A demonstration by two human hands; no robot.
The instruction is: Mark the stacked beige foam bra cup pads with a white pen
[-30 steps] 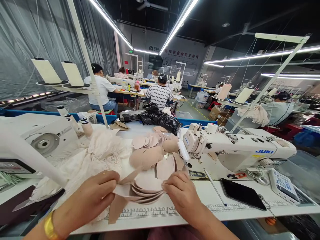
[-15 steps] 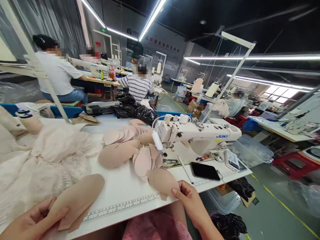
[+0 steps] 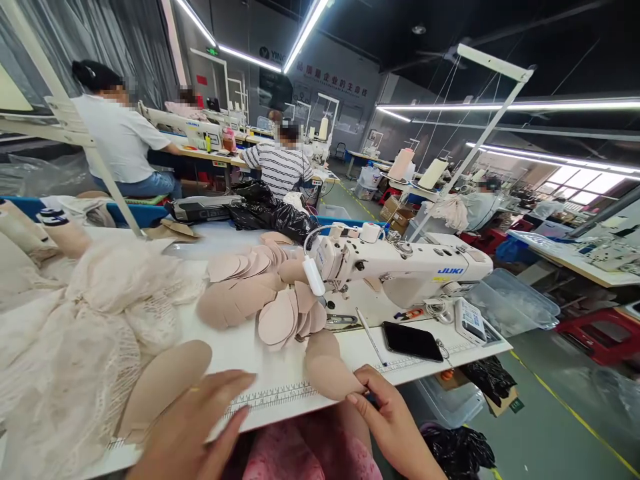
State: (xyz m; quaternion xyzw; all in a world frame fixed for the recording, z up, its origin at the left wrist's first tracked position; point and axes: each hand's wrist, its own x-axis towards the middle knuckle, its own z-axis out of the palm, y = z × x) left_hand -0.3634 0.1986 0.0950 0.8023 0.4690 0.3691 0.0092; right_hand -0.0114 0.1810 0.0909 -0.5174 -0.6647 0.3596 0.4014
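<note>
My right hand (image 3: 389, 417) pinches the pointed end of beige teardrop-shaped pads (image 3: 327, 373), overlapping at the table's front edge. My left hand (image 3: 195, 420), slightly blurred, hovers with thumb and fingers apart and nothing seen between them. Just behind it, more beige pads (image 3: 173, 373) lie on the white table (image 3: 235, 353), partly covered by the hand. Loose piles of similar pads (image 3: 240, 300) spread across the middle, and a paler group (image 3: 277, 320) lies close to the sewing machine (image 3: 400, 267).
Cream lace fabric (image 3: 90, 320) is heaped on the left. A black phone (image 3: 413, 341), a white pen (image 3: 371, 337) and a small white control box (image 3: 470, 321) lie before the machine. A ruler strip (image 3: 270, 398) runs along the front edge. Co-workers sit at machines beyond.
My left hand has let go of its pads, which now lie on the table, and moved right. My right hand keeps its pinch; its pads now show fanned apart. The view has shifted slightly.
</note>
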